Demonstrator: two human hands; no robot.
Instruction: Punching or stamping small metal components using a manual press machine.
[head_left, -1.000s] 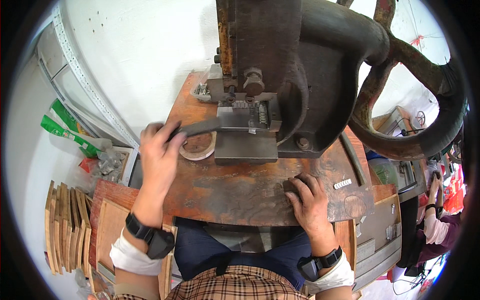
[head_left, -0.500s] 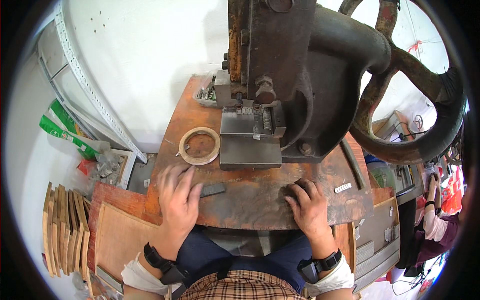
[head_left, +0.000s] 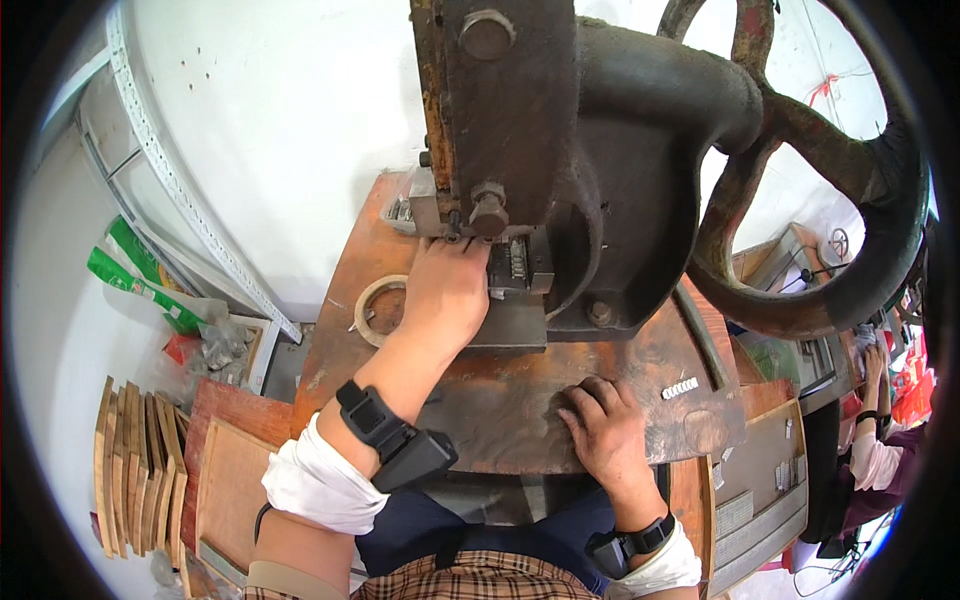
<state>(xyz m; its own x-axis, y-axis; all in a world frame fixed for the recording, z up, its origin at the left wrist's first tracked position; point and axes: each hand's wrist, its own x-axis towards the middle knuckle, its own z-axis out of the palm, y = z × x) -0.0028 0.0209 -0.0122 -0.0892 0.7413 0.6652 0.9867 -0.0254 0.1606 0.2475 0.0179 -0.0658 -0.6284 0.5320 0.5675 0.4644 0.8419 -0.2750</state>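
The left hand [head_left: 447, 290] reaches under the ram of the dark iron press [head_left: 560, 170], fingers on the metal die block [head_left: 515, 275]; whether it grips anything cannot be told. Just left lies a tape ring [head_left: 372, 300]. The right hand [head_left: 605, 430] rests flat, released, on the rusty worktop [head_left: 500, 400].

Grey metal die block [head_left: 515, 290] under press ram [head_left: 490, 110]

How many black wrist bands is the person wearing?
2. One band is on the left forearm, which reaches up to the press. The other band is on the right wrist, below the right hand resting on the table.
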